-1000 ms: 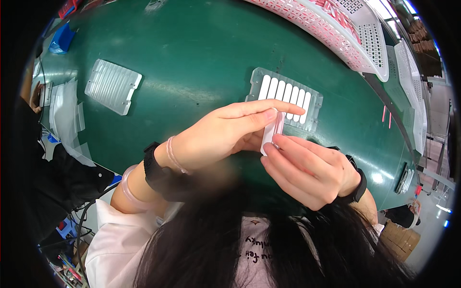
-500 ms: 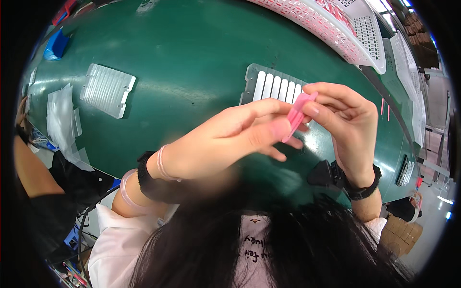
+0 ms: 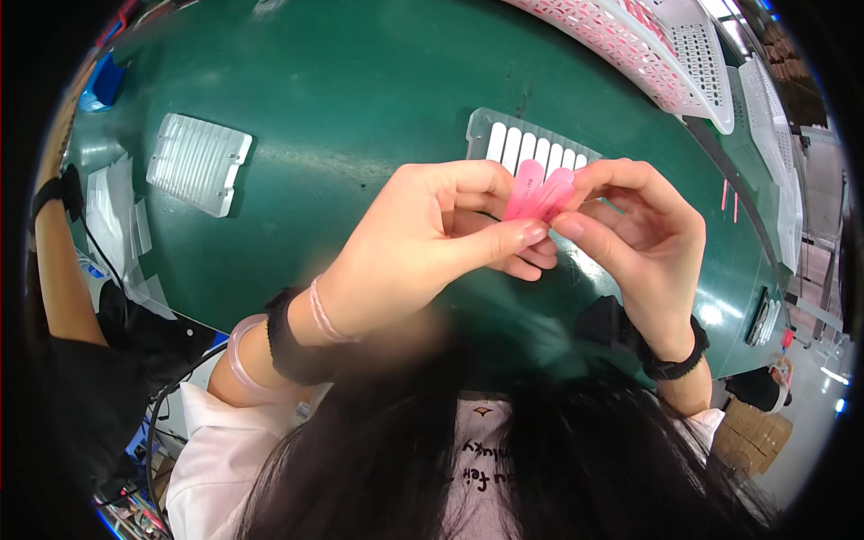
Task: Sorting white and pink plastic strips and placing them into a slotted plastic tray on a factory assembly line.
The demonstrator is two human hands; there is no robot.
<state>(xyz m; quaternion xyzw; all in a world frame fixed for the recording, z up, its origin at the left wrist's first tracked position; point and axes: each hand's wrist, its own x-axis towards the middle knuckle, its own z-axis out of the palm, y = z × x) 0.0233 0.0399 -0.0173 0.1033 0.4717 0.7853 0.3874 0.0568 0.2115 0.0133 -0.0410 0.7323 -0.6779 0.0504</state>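
Several flat pink round-ended strips (image 3: pixel 529 187), which look like small nail files, are fanned out between my two hands above the green table. My left hand (image 3: pixel 432 220) pinches their lower ends between thumb and fingers. The thumb and fingers of my right hand (image 3: pixel 639 225) close on the right side of the fan. Just behind my hands lies a clear slotted tray (image 3: pixel 479 135). White round-ended strips (image 3: pixel 498 144) lie side by side in its slots, and my hands hide its near part.
Another clear slotted tray (image 3: pixel 193 166) lies on the left of the green table (image 3: pixel 333 99), near clear plastic sheets (image 3: pixel 112 211). A pink and white basket (image 3: pixel 630 54) stands at the far right. Another person's arm (image 3: pixel 65 270) shows at the left edge.
The pink strips have turned from a tight stack into a spread fan. My left thumb has shifted to their lower ends. At the left edge, the other person's arm has moved up.
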